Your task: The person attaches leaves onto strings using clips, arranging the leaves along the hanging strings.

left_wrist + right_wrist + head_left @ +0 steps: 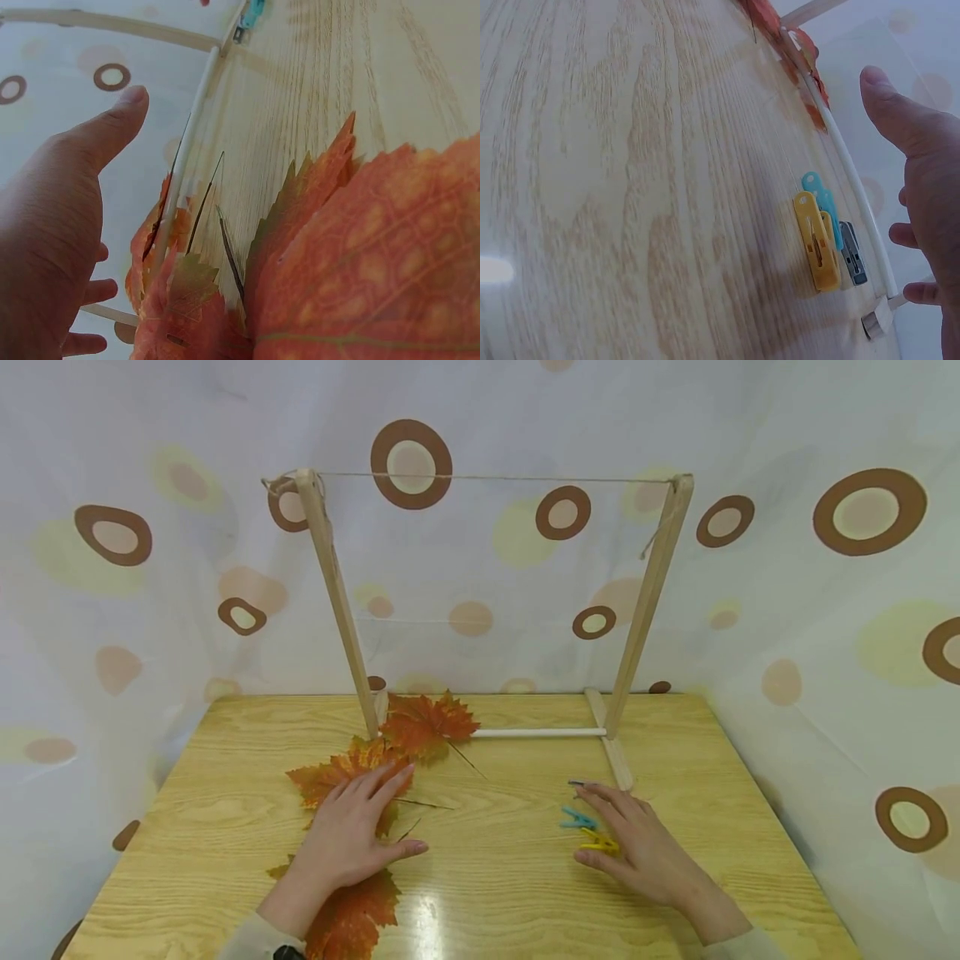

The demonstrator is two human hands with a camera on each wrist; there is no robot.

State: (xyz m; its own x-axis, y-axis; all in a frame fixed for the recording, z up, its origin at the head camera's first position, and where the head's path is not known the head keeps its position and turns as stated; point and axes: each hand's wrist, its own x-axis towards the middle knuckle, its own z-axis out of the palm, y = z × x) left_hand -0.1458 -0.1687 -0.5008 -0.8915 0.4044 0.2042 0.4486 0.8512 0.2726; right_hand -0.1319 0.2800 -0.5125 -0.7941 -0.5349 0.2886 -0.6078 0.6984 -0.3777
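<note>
Orange maple-like leaves lie at the left of the table: a far leaf [427,724] by the frame's base, a middle leaf [330,777], and a near leaf [348,918]. Over the middle and near ones hovers my left hand [348,831], fingers extended and nothing held; the left wrist view shows it apart from the leaves. On the right, my right hand [645,847] hangs above several clothespins, thumb spread. A yellow clothespin [817,244], a blue clothespin [823,206] and a dark grey clothespin [852,253] lie side by side, untouched in the right wrist view.
A wooden frame stands at the back, with a left post [337,593], a right post [648,610] and a white bottom rod [536,733]. Twine [487,477] stretches between the post tops. Behind the wooden table [495,860] hangs a patterned cloth [480,560].
</note>
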